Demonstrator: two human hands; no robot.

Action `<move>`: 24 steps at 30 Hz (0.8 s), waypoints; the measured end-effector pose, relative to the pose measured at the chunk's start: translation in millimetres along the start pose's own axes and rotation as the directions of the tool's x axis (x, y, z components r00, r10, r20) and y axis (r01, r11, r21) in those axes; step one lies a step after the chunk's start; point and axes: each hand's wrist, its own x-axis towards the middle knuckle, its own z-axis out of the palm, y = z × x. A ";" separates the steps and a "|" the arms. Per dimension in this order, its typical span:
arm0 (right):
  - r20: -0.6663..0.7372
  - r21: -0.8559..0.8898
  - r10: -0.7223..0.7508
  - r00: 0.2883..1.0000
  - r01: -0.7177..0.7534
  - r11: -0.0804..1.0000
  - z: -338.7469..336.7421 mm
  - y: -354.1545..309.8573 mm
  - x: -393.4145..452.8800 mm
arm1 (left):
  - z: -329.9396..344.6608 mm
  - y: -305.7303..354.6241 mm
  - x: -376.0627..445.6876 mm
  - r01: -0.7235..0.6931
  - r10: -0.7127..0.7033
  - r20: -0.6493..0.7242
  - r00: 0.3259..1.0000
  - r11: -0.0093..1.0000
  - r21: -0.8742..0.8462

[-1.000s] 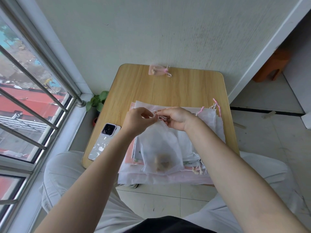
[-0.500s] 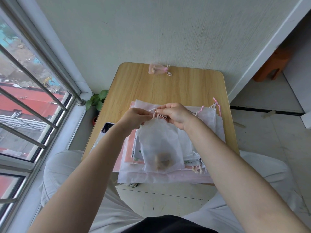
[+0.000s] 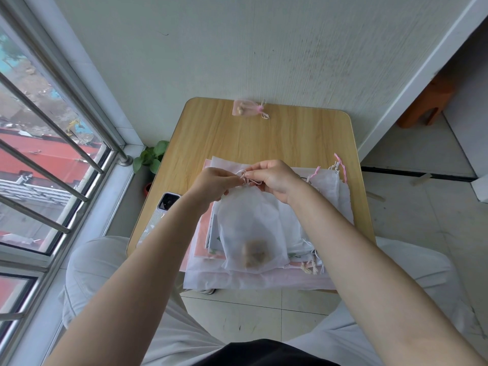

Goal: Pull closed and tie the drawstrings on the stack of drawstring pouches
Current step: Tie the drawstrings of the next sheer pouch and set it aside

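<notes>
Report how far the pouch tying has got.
Done: one small pink drawstring pouch lies tied at the far edge of the wooden table. In hand: the left hand and right hand pinch the white drawstring at the gathered neck of a sheer white pouch. Left: the stack of flat pouches underneath, cords loose.

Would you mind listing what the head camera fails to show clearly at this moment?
- Knot in the white drawstring: both hands' fingers cover it, so whether it is tied is unclear.
- Brownish contents of the white pouch: blurred by the translucent fabric.
- Phone: largely hidden behind the left forearm.
- Number of pouches in the stack: the layers overlap, and the right arm covers part of them.
- Potted plant: its pot is mostly hidden by the table edge.
</notes>
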 end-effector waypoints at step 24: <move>0.091 0.182 0.118 0.989 -0.133 0.974 -0.4 2.8 3.5 | 12.0 -6.8 1.1 -0.167 0.231 -0.187 0.955 0.937 0.306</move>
